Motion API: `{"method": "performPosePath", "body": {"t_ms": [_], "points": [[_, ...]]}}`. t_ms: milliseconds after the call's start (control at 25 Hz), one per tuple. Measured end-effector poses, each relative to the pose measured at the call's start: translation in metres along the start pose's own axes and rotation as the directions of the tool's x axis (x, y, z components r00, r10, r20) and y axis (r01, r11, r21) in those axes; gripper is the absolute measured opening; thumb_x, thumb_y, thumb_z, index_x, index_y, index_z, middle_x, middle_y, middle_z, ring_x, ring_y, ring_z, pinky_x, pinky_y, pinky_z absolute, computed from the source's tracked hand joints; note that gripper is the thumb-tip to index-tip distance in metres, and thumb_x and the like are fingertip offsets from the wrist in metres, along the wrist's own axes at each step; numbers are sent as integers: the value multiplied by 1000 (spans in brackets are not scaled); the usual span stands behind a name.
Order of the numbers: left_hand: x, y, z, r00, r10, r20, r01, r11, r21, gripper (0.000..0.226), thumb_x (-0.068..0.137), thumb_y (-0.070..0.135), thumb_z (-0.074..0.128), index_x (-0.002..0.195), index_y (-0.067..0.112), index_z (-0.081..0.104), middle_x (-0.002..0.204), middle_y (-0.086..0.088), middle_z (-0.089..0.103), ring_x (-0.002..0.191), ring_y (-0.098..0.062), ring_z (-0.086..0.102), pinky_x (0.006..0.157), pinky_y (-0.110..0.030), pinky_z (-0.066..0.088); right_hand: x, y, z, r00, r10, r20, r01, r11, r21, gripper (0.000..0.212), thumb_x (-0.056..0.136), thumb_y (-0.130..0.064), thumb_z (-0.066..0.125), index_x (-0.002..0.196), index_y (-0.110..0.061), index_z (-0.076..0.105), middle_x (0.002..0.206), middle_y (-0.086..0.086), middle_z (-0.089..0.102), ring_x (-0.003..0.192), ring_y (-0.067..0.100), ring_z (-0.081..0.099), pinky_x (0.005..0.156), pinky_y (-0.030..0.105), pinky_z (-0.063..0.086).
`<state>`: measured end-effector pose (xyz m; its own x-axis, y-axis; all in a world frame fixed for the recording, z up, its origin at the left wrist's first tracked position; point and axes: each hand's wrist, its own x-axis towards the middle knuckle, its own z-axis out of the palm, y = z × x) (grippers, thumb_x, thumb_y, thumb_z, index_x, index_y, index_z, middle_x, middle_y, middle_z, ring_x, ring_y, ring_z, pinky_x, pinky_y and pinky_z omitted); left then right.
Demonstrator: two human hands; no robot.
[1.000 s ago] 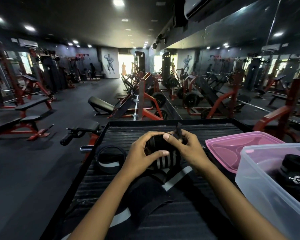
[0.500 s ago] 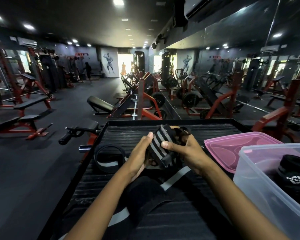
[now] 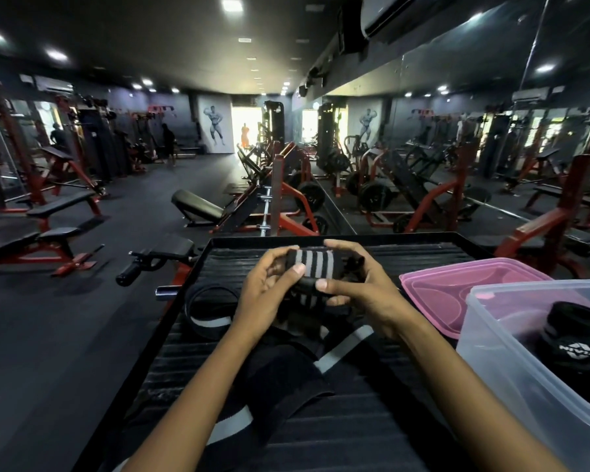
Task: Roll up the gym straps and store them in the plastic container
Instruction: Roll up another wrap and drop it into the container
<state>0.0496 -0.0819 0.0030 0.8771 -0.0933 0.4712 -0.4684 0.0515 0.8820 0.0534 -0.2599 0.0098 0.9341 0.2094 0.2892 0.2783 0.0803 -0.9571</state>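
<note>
Centrally, black strap roll with grey stripes (image 3: pixel 312 272) was held above the ribbed black tray (image 3: pixel 423 253), left hand (image 3: pixel 266 291) and right hand (image 3: pixel 358 287) both curled around it, clear plastic container (image 3: pixel 498 338) to the right, pink lid (image 3: pixel 457 284) beside it, looped strap (image 3: pixel 206 310) lay left.

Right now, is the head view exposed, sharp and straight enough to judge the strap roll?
Head view: dim overall, the far doorway blown out; wide-angle bending curves the ceiling and mirror edges; the striped strap between both hands reads sharp, but the black straps on the tray merge into it.
</note>
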Motion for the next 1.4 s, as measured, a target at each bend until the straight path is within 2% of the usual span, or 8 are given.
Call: {"method": "performPosePath", "body": {"t_ms": [120,320,520,680,840,1080,1280,1400], "points": [[0,1,-4,998,40,54,-45,995,88,40,96,15,55,134,25,49,112,7,65,100,3,63,84,-12,46,-1,-2,1,996,-51,69,53,998,-27,52,73,7,76,118,-13,60,116,10,65,88,20,70,69,31,57],[2,-7,-15,969,126,214,-178,954,243,43,77,39,72,119,36,60,126,3,57,123,-9,52,104,-27,43,0,0,1,999,-42,-27,39,996,-85,28,75,-17,78,101,-13,67,87,3,72,71,18,65,57,24,54],[2,-9,-11,997,79,16,-81,964,254,34,70,53,72,98,33,68,102,8,71,98,-11,68,91,-44,54,-7,-6,5,984,-101,147,121,984,-132,60,76,5,74,129,-15,53,117,-2,63,99,6,66,75,25,56],[-3,-10,-2,991,132,6,-123,907,402,42,79,65,53,102,30,55,88,9,65,78,-1,62,72,-19,49,-6,-2,10,985,-65,159,80,993,-89,51,78,13,68,123,-9,57,120,16,60,91,19,67,75,33,58],[-5,-13,1,982,182,-44,-144,886,441,46,87,63,43,102,19,44,69,10,45,56,-1,45,56,-14,36,-6,4,13,980,12,201,-16,1000,16,63,75,4,68,132,-18,52,116,12,61,90,21,65,82,36,57],[-1,-19,-1,971,229,-64,-178,878,444,37,85,57,45,106,27,46,104,9,53,97,1,52,82,-7,38,-3,12,19,990,-46,134,57,995,-78,76,67,-5,82,132,-29,51,131,4,57,119,26,58,96,44,53],[1,-12,-6,983,171,65,-182,932,314,38,76,53,66,109,37,62,115,5,56,110,-2,56,93,-15,44,-2,4,11,996,-52,76,57,996,-73,87,71,11,76,140,-26,38,128,8,58,108,19,64,88,33,56],[3,-16,-8,989,133,-61,-115,964,241,33,76,44,73,105,31,67,110,4,65,106,-12,63,93,-35,51,-1,0,8,997,-83,8,83,988,-132,84,72,11,75,136,-29,40,126,3,56,90,11,67,76,26,56]]}}
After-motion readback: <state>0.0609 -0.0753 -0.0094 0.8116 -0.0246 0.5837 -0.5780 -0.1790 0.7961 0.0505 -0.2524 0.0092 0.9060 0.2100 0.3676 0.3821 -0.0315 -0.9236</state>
